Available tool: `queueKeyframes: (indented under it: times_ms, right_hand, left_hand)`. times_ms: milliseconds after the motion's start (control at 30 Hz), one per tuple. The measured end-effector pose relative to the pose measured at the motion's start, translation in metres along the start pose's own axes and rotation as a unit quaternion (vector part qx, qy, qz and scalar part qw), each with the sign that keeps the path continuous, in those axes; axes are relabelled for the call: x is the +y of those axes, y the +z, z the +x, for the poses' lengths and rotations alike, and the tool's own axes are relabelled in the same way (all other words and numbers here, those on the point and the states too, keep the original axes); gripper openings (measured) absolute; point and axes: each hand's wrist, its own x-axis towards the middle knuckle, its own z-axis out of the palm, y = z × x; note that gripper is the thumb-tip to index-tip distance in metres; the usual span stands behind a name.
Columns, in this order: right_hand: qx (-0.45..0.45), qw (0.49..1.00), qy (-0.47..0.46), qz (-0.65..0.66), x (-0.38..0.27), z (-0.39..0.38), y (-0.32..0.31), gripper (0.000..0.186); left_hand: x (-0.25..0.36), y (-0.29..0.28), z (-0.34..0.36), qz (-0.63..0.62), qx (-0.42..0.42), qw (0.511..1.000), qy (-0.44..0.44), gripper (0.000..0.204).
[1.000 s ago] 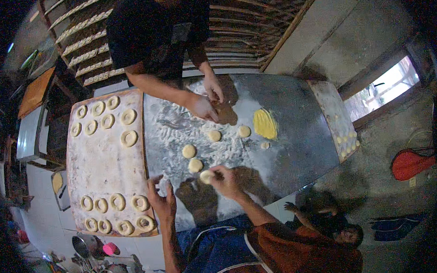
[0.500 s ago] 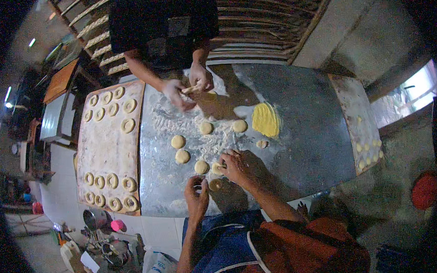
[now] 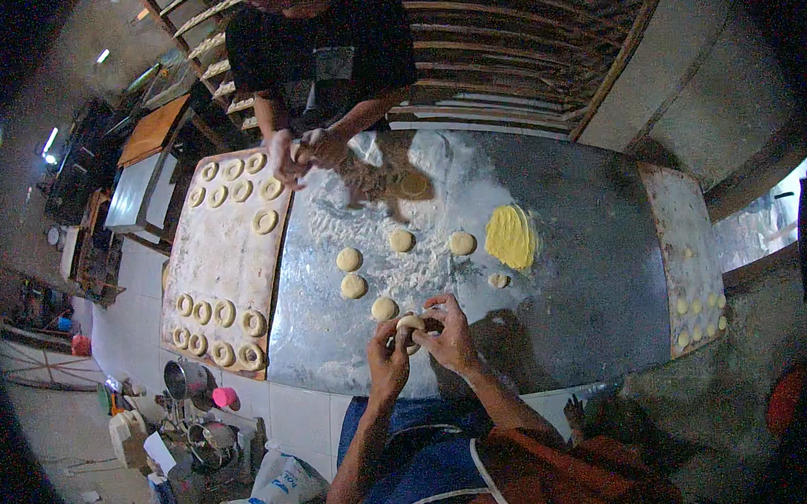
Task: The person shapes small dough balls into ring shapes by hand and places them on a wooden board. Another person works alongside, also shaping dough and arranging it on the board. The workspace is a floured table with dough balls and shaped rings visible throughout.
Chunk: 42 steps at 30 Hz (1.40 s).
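Observation:
At the near edge of the floured metal table (image 3: 572,246), my left hand (image 3: 388,357) and my right hand (image 3: 446,338) are closed round one pale piece of dough (image 3: 410,324), which looks curved or ring-like; fingers hide part of it. Just beyond them lie several flattened dough rounds (image 3: 383,309) among loose flour (image 3: 431,273). Right of the rounds are a thick yellow smear (image 3: 510,238) and a small scrap of dough (image 3: 498,281). On the board (image 3: 204,268) to the left sit several dough rings (image 3: 222,312).
Across the table a co-worker (image 3: 321,59) works dough, their hands (image 3: 302,155) near the left board. A second board (image 3: 678,225) with small dough rounds is at the right. Slatted racks (image 3: 521,61) stand behind; pots (image 3: 184,377) and a white sack (image 3: 274,487) sit below left.
My left hand, open earlier, has moved right and now grips the dough with my right hand, which has also shifted. The co-worker's hands have moved back and leftward, toward the left board.

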Motion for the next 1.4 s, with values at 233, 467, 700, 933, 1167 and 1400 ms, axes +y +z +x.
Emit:
queueKeyframes:
  times_ms: [233,467,700,933,1167,1400]
  right_hand:
    - [-0.248,0.948,0.030,0.198,-0.009,0.003,-0.006,0.043]
    - [-0.045,0.987,0.107,-0.111,-0.011,0.021,0.029,0.045]
    - [-0.101,0.978,0.144,-0.116,-0.014,0.037,0.066,0.042]
    - [-0.001,0.999,0.052,-0.005,-0.005,0.045,0.123,0.051]
    - [-0.105,0.971,-0.080,-0.201,0.001,0.070,0.190,0.047]
    - [-0.207,0.917,-0.229,-0.252,-0.009,0.093,0.309,0.045]
  left_hand:
    - [-0.020,-0.029,0.003,-0.183,-0.112,0.975,-0.052,0.034]
    - [-0.048,-0.043,0.008,-0.314,-0.025,0.949,-0.038,0.043]
    - [-0.056,-0.062,0.037,0.289,0.133,0.902,0.293,0.028]
    - [-0.047,-0.087,0.057,-0.051,0.108,0.986,0.114,0.030]
    - [-0.041,-0.163,0.069,-0.242,0.138,0.959,0.046,0.031]
    - [-0.051,-0.281,0.079,-0.427,0.178,0.882,0.089,0.025]
